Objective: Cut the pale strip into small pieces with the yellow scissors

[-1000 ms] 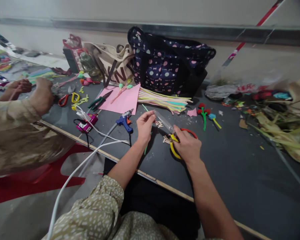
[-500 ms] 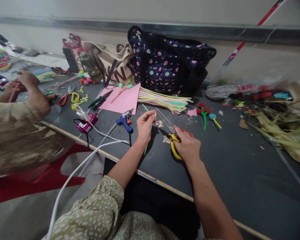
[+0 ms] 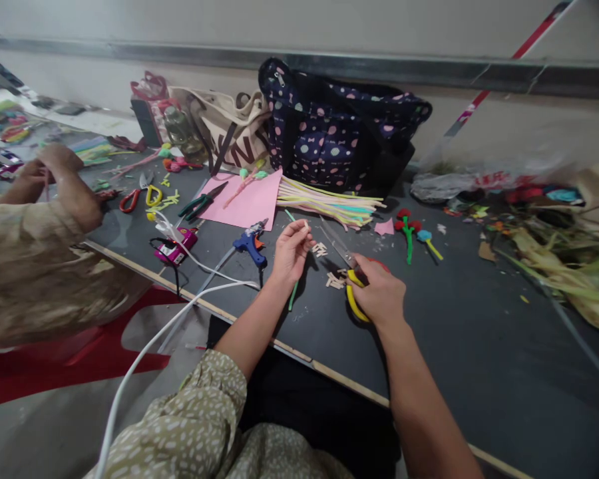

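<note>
L hand [image 3: 290, 251]: fingers closed in a pinch on a short pale fuzzy strip [image 3: 306, 226], mostly hidden, just its tip showing at approx. 1 o'c of the hand. R hand [image 3: 379, 293]: fingers wrapped round the red-and-yellow-handled steel scissors [image 3: 353, 305], which sit at approx. 4 o'c from the L hand, blades pointing to approx. 11; blades look a bit parted, can't be sure.

Handling (judgement): strip prob. v. light, soft & bendy, maybe wire-cored; easily crushed but not brittle. Best held close to the end being cut, w/ fingertips clear of the blades. Scissors prob. stiff, moderately light, plastic loops giving good grip; hold by loops only, blade edges & tips sharp.

Small pale cut pieces [image 3: 335, 279] lie loose on the dark grey counter [image 3: 454, 346] at approx. 5 o'c from the strip, another little heap closer in; tiny & light, so fingertip pick-up, prob. easily scattered. Long thin green strip [image 3: 293, 297] runs 11 to 6 o'c past the L hand; can't tell if touched. Pastel bundle of long fuzzy stems [image 3: 329, 203] at approx. 1 o'c, prob. springy; take mid-length.
</note>
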{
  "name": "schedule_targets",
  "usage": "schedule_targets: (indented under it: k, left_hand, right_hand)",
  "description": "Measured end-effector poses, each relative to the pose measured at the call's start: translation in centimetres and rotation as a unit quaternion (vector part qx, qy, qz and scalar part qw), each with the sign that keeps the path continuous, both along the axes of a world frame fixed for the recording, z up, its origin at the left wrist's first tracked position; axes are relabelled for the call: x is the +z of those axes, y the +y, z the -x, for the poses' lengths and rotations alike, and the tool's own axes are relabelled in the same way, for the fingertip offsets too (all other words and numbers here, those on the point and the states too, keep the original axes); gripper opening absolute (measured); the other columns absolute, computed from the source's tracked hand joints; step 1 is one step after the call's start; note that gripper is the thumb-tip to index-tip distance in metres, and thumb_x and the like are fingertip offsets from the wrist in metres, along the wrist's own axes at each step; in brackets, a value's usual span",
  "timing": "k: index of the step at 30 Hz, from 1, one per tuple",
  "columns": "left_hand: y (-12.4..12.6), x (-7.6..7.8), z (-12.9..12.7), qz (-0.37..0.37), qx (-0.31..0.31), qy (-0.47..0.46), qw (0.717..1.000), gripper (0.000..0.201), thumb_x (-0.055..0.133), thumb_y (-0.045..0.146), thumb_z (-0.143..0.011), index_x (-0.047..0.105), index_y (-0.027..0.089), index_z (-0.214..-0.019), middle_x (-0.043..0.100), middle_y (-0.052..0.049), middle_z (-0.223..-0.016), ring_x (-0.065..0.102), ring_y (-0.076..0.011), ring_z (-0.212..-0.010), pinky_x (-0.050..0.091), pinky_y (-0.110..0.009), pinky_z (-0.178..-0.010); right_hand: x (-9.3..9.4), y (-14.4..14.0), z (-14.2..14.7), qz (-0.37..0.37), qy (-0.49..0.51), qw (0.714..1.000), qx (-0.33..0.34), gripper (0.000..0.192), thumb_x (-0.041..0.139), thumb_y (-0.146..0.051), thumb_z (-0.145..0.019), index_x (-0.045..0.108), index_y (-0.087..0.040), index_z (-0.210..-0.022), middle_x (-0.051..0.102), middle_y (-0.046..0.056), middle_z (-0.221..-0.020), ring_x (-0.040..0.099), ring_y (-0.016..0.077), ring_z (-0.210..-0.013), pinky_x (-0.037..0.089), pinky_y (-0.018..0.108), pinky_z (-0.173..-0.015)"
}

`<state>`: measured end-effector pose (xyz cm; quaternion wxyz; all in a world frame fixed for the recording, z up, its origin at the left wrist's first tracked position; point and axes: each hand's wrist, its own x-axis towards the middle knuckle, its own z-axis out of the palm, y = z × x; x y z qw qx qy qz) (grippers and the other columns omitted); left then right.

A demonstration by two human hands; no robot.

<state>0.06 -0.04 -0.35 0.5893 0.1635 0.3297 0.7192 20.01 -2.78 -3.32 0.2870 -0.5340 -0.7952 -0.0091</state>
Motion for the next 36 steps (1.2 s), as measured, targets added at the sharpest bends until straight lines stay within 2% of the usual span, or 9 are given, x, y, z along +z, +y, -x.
schedule_targets:
  k: [18,24,36]
  left_hand:
    - [0.05,-0.27,0.07,0.003,-0.011,0.009,1.0,0.029,0.082,0.018,-0.06,0.066,0.017,-0.084,0.061,0.005,-0.066,0.059,-0.0044,-0.059,0.049,-0.017,-0.06]
    - [-0.06,-0.11,0.02,-0.003,-0.012,0.03,0.999,0.027,0.081,0.025,-0.063,0.068,0.017,-0.085,0.063,0.003,-0.065,0.06,-0.0066,-0.061,0.051,-0.019,-0.062]
    - [0.09,-0.41,-0.09,-0.02,-0.005,0.039,0.999,0.029,0.084,0.023,-0.059,0.071,0.016,-0.084,0.066,0.002,-0.07,0.059,-0.0056,-0.061,0.051,-0.019,-0.062]
  right_hand:
    - [0.29,-0.11,0.29,-0.008,-0.044,0.999,0.017,0.041,0.058,-0.038,-0.082,0.064,-0.024,-0.12,0.07,0.002,-0.092,0.061,0.0147,-0.081,0.035,0.025,-0.063]
    - [0.36,-0.13,0.3,-0.008,-0.047,0.999,0.014,0.041,0.058,-0.036,-0.082,0.064,-0.024,-0.12,0.07,0.002,-0.091,0.06,0.0142,-0.079,0.035,0.025,-0.062]
    - [0.53,-0.16,0.35,-0.008,-0.036,0.999,0.012,0.039,0.057,-0.036,-0.082,0.065,-0.024,-0.119,0.071,0.002,-0.091,0.061,0.0146,-0.079,0.034,0.025,-0.062]
